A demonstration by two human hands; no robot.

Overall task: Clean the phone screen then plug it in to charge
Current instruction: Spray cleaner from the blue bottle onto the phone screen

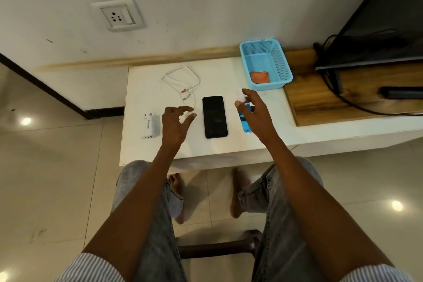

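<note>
Striped sleeves and both forearms fill the bottom of my view, reaching over the knees to the table (146, 151). Left hand (175, 125) hovers with loosely curled fingers, nothing in them, right by the cable (180, 80). Right hand (253, 110) is spread open over the spray bottle (245, 121), looks about to grab it, not gripping yet. Phone (214, 117) lies flat, screen up, between the hands. I'd guess it's light, stiff, slick glass, so pinch it by the long edges. Cloth (259, 77) sits in the basket (280, 62), soft stuff. Charger (150, 125) is on the left, socket (117, 16) up on the wall.
</note>
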